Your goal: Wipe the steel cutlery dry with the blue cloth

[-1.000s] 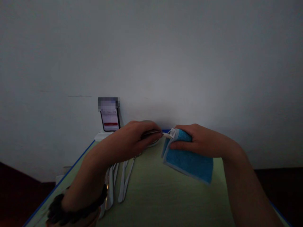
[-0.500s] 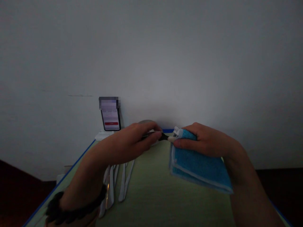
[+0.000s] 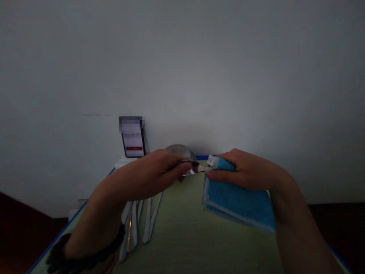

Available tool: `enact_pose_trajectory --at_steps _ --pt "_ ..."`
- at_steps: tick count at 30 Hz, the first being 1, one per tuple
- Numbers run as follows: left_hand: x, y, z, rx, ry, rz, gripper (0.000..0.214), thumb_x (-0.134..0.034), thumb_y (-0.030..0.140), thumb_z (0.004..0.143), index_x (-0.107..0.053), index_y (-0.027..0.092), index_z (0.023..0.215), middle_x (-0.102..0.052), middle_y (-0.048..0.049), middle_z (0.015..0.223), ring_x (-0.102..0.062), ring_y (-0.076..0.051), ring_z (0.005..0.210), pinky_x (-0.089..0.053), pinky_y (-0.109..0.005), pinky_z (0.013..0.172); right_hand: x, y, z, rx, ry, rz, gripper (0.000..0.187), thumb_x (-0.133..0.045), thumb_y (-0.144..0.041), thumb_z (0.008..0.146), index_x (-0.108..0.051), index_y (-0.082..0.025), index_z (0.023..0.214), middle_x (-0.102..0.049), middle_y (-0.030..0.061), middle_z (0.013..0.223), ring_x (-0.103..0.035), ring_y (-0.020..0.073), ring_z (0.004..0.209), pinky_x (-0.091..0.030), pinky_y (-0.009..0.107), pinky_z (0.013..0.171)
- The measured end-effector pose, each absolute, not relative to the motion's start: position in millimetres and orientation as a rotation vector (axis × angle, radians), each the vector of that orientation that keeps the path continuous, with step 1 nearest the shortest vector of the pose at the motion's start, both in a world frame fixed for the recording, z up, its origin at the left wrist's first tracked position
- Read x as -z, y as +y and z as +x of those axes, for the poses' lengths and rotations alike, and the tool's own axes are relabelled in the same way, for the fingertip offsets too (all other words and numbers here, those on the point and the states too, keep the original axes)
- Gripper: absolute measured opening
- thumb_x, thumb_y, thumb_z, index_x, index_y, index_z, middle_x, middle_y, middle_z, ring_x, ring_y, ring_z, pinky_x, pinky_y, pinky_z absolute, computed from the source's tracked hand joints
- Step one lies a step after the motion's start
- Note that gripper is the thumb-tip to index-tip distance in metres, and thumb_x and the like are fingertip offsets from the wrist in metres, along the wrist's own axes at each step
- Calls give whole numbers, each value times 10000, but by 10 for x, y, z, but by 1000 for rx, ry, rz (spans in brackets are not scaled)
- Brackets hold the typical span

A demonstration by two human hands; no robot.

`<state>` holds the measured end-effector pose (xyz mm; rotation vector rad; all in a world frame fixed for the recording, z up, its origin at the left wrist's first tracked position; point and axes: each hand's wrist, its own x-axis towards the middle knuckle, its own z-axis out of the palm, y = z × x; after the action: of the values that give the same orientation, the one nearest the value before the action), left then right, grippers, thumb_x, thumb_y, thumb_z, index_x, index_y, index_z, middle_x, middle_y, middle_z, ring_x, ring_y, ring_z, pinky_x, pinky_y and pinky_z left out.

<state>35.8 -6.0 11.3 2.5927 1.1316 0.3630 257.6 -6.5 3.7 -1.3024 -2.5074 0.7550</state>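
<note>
My left hand is closed around one end of a metal utensil, holding it level above the green table. My right hand grips a folded blue cloth and pinches it over the utensil's other end; a small white tag shows at the cloth's top corner. Which kind of utensil it is stays hidden by both hands. A dark beaded bracelet circles my left wrist.
Several metal utensils lie side by side on the table under my left forearm. A metal bowl sits at the far edge behind my hands. A lit phone leans against the white wall. The table has a blue border.
The cloth has slid a little along the utensil and dropped lower on its right side. My left hand moved slightly down and left, uncovering the bowl behind it.
</note>
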Motion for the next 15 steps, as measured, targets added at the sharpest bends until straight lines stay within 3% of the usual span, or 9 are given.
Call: enact_pose_trajectory --at_steps 10,15 --pt "-68 -118 508 -365 1102 2710 352 -304 336 895 -588 173 764 -572 10 622 -515 -102 534 -333 -209 500 -34 -56 2523 -617 -2576 -1210 334 -423 -436 810 -558 -150 702 -545 -5 604 -473 85 529 -319 210 486" --pt "-62 -122 497 -286 1103 2592 337 -295 338 896 -555 175 757 -552 22 579 -504 -97 504 -346 -202 483 -10 -22 2508 -590 -2594 -1178 343 -401 -437 820 -531 -152 681 -540 -7 608 -467 80 532 -317 210 502"
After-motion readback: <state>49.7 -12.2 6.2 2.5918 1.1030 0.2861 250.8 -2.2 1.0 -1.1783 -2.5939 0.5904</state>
